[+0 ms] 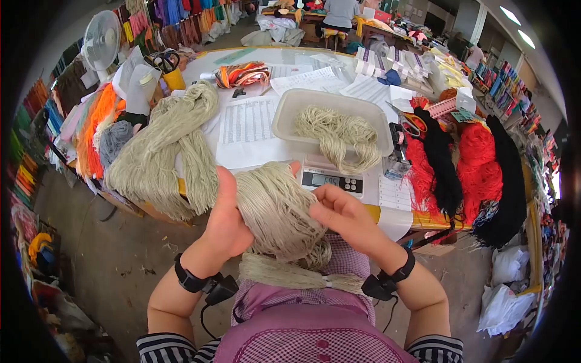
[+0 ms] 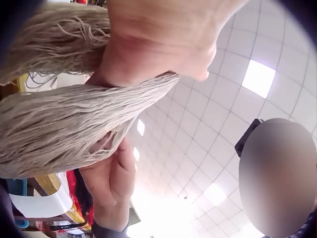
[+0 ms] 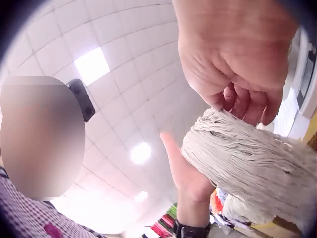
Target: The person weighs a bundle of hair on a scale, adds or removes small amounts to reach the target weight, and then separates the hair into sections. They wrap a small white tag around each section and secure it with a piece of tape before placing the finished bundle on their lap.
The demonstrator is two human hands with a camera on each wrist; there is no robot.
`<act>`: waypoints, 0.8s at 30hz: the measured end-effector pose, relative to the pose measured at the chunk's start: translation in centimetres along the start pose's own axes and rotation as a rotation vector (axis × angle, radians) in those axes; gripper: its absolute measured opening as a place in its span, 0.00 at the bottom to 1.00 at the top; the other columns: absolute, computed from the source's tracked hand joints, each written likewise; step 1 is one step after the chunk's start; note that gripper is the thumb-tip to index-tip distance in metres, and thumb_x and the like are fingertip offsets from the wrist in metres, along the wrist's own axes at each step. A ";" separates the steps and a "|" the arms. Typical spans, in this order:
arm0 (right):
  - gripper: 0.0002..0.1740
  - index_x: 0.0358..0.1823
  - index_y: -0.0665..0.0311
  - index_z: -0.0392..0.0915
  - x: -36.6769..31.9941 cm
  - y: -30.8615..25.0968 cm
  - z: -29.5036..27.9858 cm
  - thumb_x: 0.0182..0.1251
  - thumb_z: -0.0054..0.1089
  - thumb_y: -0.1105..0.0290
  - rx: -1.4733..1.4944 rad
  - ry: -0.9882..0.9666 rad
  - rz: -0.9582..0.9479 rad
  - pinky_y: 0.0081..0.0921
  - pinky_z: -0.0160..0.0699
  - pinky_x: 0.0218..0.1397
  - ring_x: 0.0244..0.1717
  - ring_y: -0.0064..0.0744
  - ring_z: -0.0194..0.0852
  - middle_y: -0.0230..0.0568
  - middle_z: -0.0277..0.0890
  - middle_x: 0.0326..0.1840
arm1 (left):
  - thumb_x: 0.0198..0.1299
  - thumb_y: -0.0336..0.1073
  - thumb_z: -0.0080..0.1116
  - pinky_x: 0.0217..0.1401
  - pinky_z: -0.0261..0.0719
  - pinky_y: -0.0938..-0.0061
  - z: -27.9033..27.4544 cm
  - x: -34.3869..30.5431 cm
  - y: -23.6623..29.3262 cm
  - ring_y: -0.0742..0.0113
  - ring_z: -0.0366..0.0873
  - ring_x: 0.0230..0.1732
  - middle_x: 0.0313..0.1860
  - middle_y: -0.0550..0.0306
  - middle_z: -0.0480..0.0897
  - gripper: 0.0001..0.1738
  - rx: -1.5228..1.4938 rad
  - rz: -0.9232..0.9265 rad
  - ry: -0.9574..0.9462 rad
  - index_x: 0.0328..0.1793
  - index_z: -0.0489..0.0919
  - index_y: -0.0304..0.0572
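At near centre, the left hand (image 1: 225, 225) supports the pale skein (image 1: 275, 202), thumb apart, other fingers mostly hidden; the right hand (image 1: 353, 222) pinches strands — light, even tension should limit snags.

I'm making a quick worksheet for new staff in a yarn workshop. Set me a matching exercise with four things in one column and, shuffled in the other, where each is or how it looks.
Things
1. Hank of pale yarn
2. Scale
3. Black-handled scissors
4. Multicoloured skein

Places, colours and states
A. Standing in a yellow holder
B. Orange, red and white strands
C. Between the left hand and the right hand
D. Showing digits

Right pairs: 1-C, 2-D, 3-A, 4-B
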State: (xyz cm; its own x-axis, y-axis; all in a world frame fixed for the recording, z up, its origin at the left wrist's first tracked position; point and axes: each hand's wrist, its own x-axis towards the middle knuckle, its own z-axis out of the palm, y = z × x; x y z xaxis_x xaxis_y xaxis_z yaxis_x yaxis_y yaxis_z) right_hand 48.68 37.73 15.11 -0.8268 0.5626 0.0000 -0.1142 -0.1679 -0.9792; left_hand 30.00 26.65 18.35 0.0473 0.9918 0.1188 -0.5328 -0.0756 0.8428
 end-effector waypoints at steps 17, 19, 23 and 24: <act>0.16 0.55 0.64 0.75 -0.3 -1.1 0.0 0.73 0.56 0.63 -0.195 -0.212 0.106 0.16 0.71 0.40 0.38 0.12 0.70 0.24 0.75 0.37 | 0.56 0.65 0.61 0.65 0.71 0.67 -1.5 -0.3 -1.0 0.61 0.63 0.72 0.77 0.50 0.59 0.55 0.153 0.005 0.036 0.78 0.53 0.37; 0.15 0.54 0.64 0.74 -0.2 -0.6 -0.2 0.73 0.55 0.62 -0.214 -0.199 0.080 0.16 0.71 0.39 0.37 0.13 0.70 0.24 0.75 0.36 | 0.58 0.60 0.62 0.62 0.73 0.69 -1.5 -0.3 -1.1 0.61 0.65 0.70 0.76 0.49 0.62 0.50 0.154 0.045 0.026 0.77 0.57 0.36; 0.11 0.47 0.64 0.73 -0.6 -1.1 -0.3 0.75 0.52 0.64 -0.091 -0.124 -0.048 0.15 0.69 0.32 0.27 0.16 0.68 0.27 0.73 0.29 | 0.64 0.46 0.60 0.62 0.73 0.68 -1.0 -0.4 -0.5 0.59 0.76 0.59 0.59 0.48 0.78 0.27 0.457 -0.130 0.037 0.63 0.74 0.35; 0.11 0.47 0.64 0.73 -1.1 -1.8 -0.6 0.75 0.52 0.64 -0.092 -0.123 -0.047 0.15 0.69 0.32 0.27 0.16 0.68 0.27 0.73 0.29 | 0.68 0.43 0.56 0.65 0.72 0.63 -1.0 -0.4 -0.6 0.59 0.79 0.54 0.52 0.48 0.82 0.19 0.431 -0.169 0.058 0.55 0.80 0.35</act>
State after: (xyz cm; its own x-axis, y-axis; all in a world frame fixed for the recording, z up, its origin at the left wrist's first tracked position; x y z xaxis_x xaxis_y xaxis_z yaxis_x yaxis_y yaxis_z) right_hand 50.14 37.91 16.72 -0.8837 0.4634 0.0660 -0.1084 -0.0652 -0.9920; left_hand 29.44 26.44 17.25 0.0497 0.9971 -0.0576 -0.1218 0.0633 0.9905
